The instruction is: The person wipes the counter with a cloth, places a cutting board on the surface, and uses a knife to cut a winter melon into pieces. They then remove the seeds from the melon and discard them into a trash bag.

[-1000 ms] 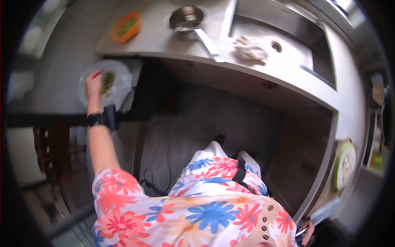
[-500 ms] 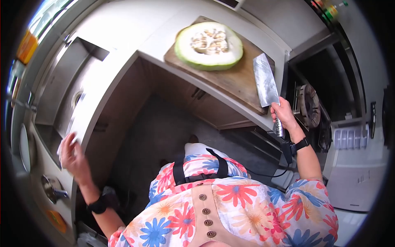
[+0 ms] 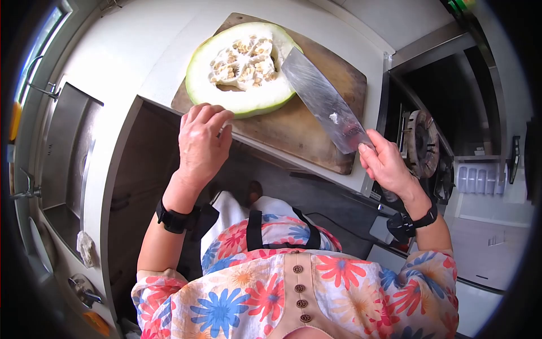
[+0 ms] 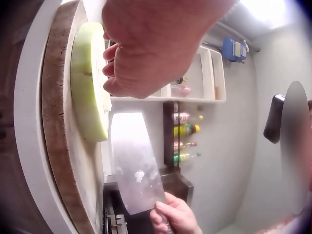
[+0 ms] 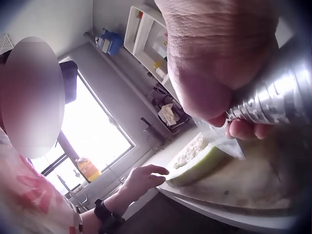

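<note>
A thick cut round of winter melon (image 3: 265, 96), pale green at the rind with white flesh and seeds, lies on the wooden cutting board (image 3: 316, 144). My left hand (image 3: 202, 138) is at the melon's near left edge, its loosely bent fingers holding nothing; the right wrist view shows the fingertips right at the rind. In my right hand (image 3: 389, 164) I grip a cleaver (image 3: 322, 99) by its ribbed metal handle (image 5: 273, 100). The broad blade tilts over the board, its far end overlapping the melon's right side in the head view. A small white bit clings to the blade.
The sink (image 3: 65, 152) is at the left, with a crumpled cloth (image 3: 86, 248) on its near rim and a metal pot (image 3: 83, 289) beyond it. To the right of the board is a gas stove (image 3: 422, 141). The counter's front edge runs just below the board.
The view has swung from the bowl and plate to the melon. My left hand has left the plate and come to the melon's edge. My right hand has brought the cleaver over toward the melon.
</note>
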`<state>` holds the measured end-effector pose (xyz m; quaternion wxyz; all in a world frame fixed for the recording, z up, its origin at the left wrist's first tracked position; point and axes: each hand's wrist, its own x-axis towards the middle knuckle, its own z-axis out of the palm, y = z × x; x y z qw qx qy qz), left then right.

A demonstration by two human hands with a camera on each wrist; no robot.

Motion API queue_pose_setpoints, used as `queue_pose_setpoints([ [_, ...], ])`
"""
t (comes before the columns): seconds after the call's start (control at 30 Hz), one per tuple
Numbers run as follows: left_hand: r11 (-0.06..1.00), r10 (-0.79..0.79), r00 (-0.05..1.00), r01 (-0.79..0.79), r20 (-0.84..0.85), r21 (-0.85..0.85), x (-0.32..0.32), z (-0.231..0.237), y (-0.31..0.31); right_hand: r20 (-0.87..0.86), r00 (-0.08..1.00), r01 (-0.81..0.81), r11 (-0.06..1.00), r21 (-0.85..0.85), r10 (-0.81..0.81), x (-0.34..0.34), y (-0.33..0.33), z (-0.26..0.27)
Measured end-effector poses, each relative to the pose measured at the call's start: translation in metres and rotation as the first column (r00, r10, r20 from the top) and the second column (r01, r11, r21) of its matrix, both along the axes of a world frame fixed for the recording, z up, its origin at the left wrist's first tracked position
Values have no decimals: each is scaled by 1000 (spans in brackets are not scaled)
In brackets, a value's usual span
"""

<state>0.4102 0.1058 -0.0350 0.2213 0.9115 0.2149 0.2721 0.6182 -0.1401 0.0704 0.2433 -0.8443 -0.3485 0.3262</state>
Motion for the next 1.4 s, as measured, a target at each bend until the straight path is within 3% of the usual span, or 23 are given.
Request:
queue_pose_setpoints([
  [0.1, 998, -38, 999, 39, -18, 59, 21, 0, 10, 35, 999, -13, 998, -54, 15, 7, 14, 8],
  [0.27, 987, -153, 983, 157, -102, 35, 33, -9, 25, 67, 998, -11, 987, -162, 23, -2, 28, 28],
  [0.5, 969, -248, 962, 246, -116, -26, 45, -8, 38, 166, 985, -10, 983, -184, 41, -3, 41, 35],
  [0.9, 965, -258, 963, 254, -72, -64, 51, -11, 39, 248, 952, -83, 933, -349, 178, 6, 53, 42],
  [0.97, 967, -251, 965, 247, -72, -68, 52, -10, 38, 271, 922, -162, 910, -381, 277, 10, 52, 33],
  [1.07, 969, -241, 968, 237, -64, -72, 52, -11, 38, 239, 931, -172, 907, -385, 278, 15, 56, 19],
  [1.23, 972, -231, 971, 228, -67, -51, 53, -9, 35, 265, 935, -171, 955, -245, 235, 18, 33, -49],
  [1.4, 974, -229, 970, 228, -80, -18, 56, -12, 34, 295, 939, -149, 981, -123, 180, 19, 23, -63],
])
